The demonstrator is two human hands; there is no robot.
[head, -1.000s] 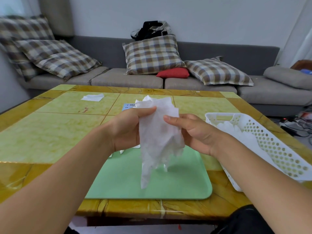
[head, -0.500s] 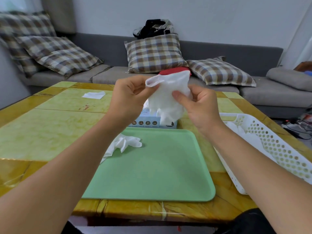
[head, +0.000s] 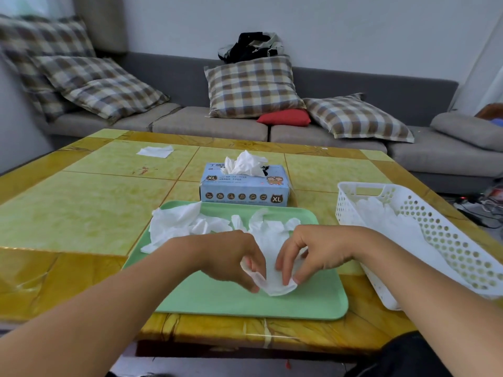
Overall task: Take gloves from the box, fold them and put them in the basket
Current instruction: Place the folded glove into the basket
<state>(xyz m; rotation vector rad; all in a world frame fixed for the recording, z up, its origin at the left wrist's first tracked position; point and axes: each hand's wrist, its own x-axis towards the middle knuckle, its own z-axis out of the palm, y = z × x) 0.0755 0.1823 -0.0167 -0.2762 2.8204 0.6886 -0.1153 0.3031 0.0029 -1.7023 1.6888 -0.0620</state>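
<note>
A thin white glove point(head: 272, 242) lies spread on the green tray point(head: 313, 303), its fingers pointing away from me. My left hand point(head: 231, 257) and my right hand point(head: 313, 248) each pinch the glove's near cuff edge, left and right. A second crumpled white glove point(head: 179, 224) rests on the tray's far left corner. Behind the tray stands the blue glove box point(head: 245, 190) with a white glove sticking out of its top. The white perforated basket point(head: 441, 240) sits at the right with white gloves inside.
A white paper scrap point(head: 155, 151) lies on the far left of the yellow tiled table point(head: 68, 208). Beyond the table stands a grey sofa point(head: 190, 123) with checked pillows. Cables lie on the floor at the right.
Both hands came down from in front of my face and laid the glove flat on the tray. They now pinch its cuff instead of holding it in the air.
</note>
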